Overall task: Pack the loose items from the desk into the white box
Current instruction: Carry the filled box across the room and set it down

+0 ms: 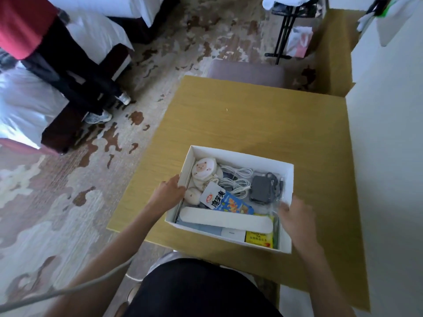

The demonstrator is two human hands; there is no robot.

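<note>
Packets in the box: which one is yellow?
The tea packet, in the near right corner of the white box; the snack packet mid-box is blue and white.

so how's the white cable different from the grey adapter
The white cable is thin and coiled in loops; the grey adapter is a dark, solid block. The cable sits by the plush toy, the adapter nearer the right hand. Both lie in the white box.

A single wide-angle head view looks steeply down and forward, close above the yellow-brown wooden table (240,115) and open white cardboard box (240,157), with the patterned carpet floor (68,213) spreading left.
</note>
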